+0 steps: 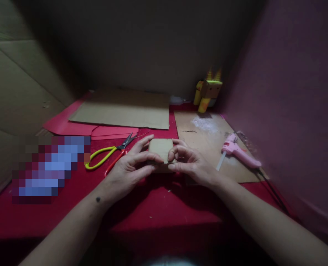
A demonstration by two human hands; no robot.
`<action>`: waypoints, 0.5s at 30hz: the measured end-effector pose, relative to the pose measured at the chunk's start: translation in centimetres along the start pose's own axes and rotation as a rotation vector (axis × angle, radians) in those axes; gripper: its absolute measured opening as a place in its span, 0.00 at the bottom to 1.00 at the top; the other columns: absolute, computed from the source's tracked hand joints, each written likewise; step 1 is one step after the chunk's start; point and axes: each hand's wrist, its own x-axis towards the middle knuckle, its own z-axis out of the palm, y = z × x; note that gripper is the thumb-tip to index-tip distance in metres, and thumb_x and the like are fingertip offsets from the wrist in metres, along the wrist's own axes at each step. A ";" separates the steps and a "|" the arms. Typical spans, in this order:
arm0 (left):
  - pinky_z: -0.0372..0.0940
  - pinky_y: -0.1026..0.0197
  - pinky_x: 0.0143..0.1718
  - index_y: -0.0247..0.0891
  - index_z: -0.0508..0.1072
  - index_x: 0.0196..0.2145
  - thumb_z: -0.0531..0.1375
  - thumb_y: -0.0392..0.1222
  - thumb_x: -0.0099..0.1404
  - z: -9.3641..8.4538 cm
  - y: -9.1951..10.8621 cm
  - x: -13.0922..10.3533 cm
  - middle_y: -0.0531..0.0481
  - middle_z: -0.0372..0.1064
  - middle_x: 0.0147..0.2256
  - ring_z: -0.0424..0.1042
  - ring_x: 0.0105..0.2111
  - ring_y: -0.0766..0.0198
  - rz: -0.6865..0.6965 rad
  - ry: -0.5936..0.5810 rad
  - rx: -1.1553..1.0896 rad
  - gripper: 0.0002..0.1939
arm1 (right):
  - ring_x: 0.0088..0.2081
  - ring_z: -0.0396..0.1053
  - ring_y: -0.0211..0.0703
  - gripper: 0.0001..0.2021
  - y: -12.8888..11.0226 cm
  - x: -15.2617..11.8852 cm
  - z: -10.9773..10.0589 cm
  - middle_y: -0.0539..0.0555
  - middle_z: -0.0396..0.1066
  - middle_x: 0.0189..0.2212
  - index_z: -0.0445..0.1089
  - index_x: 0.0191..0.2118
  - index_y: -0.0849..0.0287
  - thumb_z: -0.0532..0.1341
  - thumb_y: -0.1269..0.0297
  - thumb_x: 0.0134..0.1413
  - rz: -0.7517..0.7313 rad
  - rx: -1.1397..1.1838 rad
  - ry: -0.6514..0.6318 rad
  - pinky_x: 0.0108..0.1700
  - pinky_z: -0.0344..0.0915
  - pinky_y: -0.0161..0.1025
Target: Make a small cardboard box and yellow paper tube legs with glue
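Between my two hands is a small cardboard box [161,149] with a flat, pale top, held just over the red cloth. My left hand [137,159] grips its left side, fingers along the top edge and thumb at the front. On the right side my right hand [187,159] pinches the front edge, its index finger bent and thumb below. The fingertips cover parts of the box's front and sides. Scissors [112,153] with one yellow and one red handle lie beside my left hand, partly hidden by it.
A pink glue gun [240,151] with its cord rests on a stained cardboard sheet [205,138]. Behind are another cardboard sheet [125,111], red paper [66,118] and a yellow cardboard figure [209,90]. A blurred blue item [55,162] lies left. Cardboard [20,92] stands at the left edge.
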 end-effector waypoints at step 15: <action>0.54 0.45 0.61 0.46 0.77 0.36 0.59 0.41 0.60 0.0 0.3 0.0 0.52 0.52 0.64 0.51 0.64 0.49 0.029 0.037 0.060 0.07 | 0.62 0.52 0.47 0.04 -0.3 -0.1 -0.2 0.50 0.64 0.27 0.67 0.32 0.51 0.62 0.69 0.52 -0.024 -0.034 -0.028 0.61 0.48 0.53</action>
